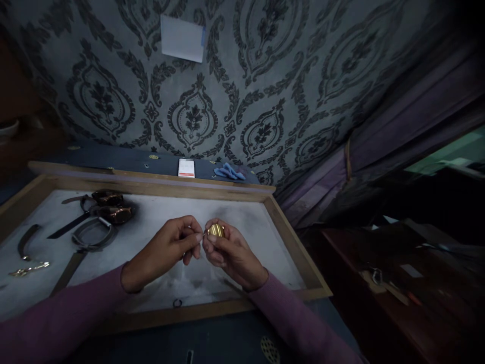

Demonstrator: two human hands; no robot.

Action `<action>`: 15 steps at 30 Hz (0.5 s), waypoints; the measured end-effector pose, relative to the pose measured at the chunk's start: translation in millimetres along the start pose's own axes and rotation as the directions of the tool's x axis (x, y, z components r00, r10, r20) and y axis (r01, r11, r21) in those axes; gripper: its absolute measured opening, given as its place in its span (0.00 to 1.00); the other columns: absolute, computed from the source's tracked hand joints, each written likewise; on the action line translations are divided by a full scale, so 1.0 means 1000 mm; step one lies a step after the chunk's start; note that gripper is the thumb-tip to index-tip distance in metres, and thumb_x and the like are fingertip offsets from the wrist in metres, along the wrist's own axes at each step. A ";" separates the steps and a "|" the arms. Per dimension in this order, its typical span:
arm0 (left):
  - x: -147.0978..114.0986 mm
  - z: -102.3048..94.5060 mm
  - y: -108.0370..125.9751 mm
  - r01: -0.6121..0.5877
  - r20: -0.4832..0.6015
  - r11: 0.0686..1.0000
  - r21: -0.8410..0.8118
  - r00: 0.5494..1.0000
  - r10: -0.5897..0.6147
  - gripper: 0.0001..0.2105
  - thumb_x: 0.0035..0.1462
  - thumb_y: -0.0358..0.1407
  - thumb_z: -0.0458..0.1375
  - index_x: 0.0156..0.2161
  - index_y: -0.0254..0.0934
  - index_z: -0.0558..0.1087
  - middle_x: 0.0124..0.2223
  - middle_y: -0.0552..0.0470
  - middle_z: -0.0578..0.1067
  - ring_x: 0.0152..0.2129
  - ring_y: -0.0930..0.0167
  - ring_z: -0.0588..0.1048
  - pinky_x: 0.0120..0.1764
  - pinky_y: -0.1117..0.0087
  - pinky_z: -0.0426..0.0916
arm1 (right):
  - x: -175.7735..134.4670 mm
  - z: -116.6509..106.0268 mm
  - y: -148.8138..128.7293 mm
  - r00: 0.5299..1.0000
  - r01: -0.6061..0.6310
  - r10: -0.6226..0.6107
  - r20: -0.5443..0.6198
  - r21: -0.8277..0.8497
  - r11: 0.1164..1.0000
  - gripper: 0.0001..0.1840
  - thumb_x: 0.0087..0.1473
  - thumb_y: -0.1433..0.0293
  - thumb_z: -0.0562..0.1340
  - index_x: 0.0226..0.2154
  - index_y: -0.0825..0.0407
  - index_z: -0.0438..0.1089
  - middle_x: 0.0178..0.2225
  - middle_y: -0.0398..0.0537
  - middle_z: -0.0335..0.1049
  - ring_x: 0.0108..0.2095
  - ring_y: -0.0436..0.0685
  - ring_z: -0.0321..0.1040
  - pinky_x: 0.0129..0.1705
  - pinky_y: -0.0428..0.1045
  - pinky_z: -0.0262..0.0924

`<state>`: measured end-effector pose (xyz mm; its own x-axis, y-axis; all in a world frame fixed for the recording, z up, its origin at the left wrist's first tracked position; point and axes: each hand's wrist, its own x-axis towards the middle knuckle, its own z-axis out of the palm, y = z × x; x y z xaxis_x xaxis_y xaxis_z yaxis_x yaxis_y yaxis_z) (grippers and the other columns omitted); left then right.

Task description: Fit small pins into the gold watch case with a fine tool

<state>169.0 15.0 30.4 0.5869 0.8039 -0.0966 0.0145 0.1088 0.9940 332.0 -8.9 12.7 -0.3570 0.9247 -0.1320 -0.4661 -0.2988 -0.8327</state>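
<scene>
1. Purple sleeves (299, 323) nearest, entering from the near left and near right, both reaching over the tray.
2. Dark blue desk (144, 346) beneath, with yellowish oval marks; its near strip and far strip show.
3. Wooden-framed tray (212, 308) on the desk, pale base, grey smudging around its far middle.
4. Right hand (235, 245): grip clamped on a shiny gold round piece (215, 231), thumb across its near side. Piece is held up above the tray, right of its middle.
5. Left hand (176, 242): grip together, thumb and forefinger pinched on a thin pale bit (203, 234) at the left edge of the gold round piece. Too small to tell what it is.
6. Left part of tray: dark glossy brown pair (115, 214) at the far side; buckled strap (93, 245) just nearer, its tail running to the near left. Further left, short curved dark strap (28, 241), gold-toned strip (30, 269) just nearer.
7. Small dark ring (177, 303) by the tray's near rail.
8. Far strip of desk: white card with red band (186, 168); crumpled blue cloth (230, 172) to its right.
9. Far: damask-patterned wall covering (193, 119), white sheet (183, 38) on it. Right: purplish curtain (322, 179), gathered by a tie.
</scene>
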 end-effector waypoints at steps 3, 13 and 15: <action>0.000 0.000 0.001 0.006 0.004 1.000 -0.008 1.000 -0.006 0.13 0.54 0.43 0.56 0.30 0.33 0.65 0.22 0.57 0.70 0.16 0.79 0.64 0.20 0.78 0.56 | 0.000 0.000 0.000 1.000 0.005 -0.005 0.010 -0.013 1.000 0.14 0.48 0.69 0.67 0.36 0.53 0.63 0.21 0.37 0.65 0.14 0.41 0.48 0.16 0.40 0.38; 0.000 -0.001 -0.001 0.038 0.009 0.999 0.002 0.999 -0.038 0.13 0.54 0.44 0.55 0.31 0.33 0.65 0.22 0.57 0.70 0.15 0.79 0.64 0.20 0.78 0.55 | -0.001 0.000 0.000 0.999 0.004 -0.003 0.032 -0.018 1.000 0.14 0.49 0.68 0.67 0.34 0.53 0.63 0.21 0.36 0.65 0.14 0.41 0.46 0.16 0.40 0.37; 0.000 -0.001 0.000 0.035 0.008 0.999 0.002 0.999 -0.035 0.13 0.54 0.44 0.55 0.31 0.33 0.65 0.21 0.57 0.70 0.15 0.79 0.64 0.20 0.78 0.56 | -0.001 0.001 0.000 0.999 0.001 -0.001 0.036 -0.021 1.000 0.14 0.49 0.68 0.67 0.34 0.53 0.62 0.20 0.36 0.65 0.14 0.41 0.46 0.16 0.40 0.37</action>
<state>168.8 15.6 30.1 0.5927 0.7947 -0.1306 0.0367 0.1354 0.9901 331.8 -10.1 13.1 -0.3856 0.9158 -0.1120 -0.4492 -0.2924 -0.8443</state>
